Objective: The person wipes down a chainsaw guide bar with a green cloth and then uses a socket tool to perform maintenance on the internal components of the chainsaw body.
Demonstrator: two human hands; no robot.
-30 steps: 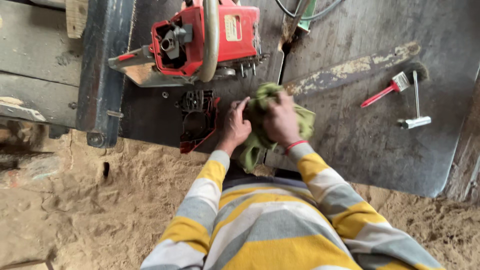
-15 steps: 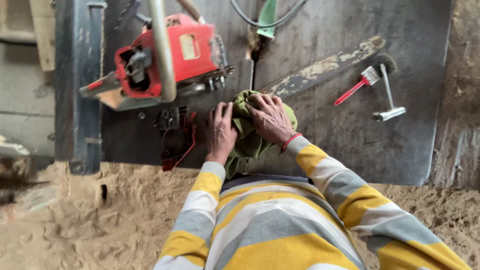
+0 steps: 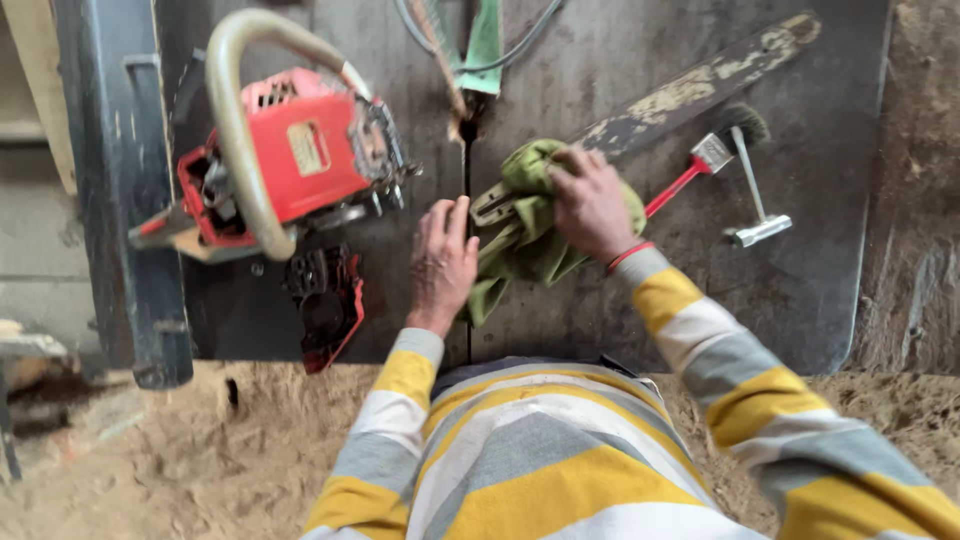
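Note:
My right hand (image 3: 590,203) presses a green cloth (image 3: 530,240) onto the near end of a long, dirty chainsaw bar (image 3: 690,95) that lies diagonally on a dark metal table (image 3: 800,290). My left hand (image 3: 441,265) rests flat on the table just left of the cloth, fingers spread, holding nothing. A red chainsaw body (image 3: 290,165) with a pale curved handle lies to the left of both hands. A red and black cover piece (image 3: 328,305) sits below it, near my left hand.
A red-handled brush (image 3: 705,165) and a metal T-shaped wrench (image 3: 757,195) lie right of the cloth. A green object with cables (image 3: 482,40) sits at the table's far edge. A dark metal beam (image 3: 125,190) borders the left. Sawdust (image 3: 180,460) covers the ground below.
My right hand has slid the cloth up and right along the bar. My left hand has come off the cloth and now lies flat on the table.

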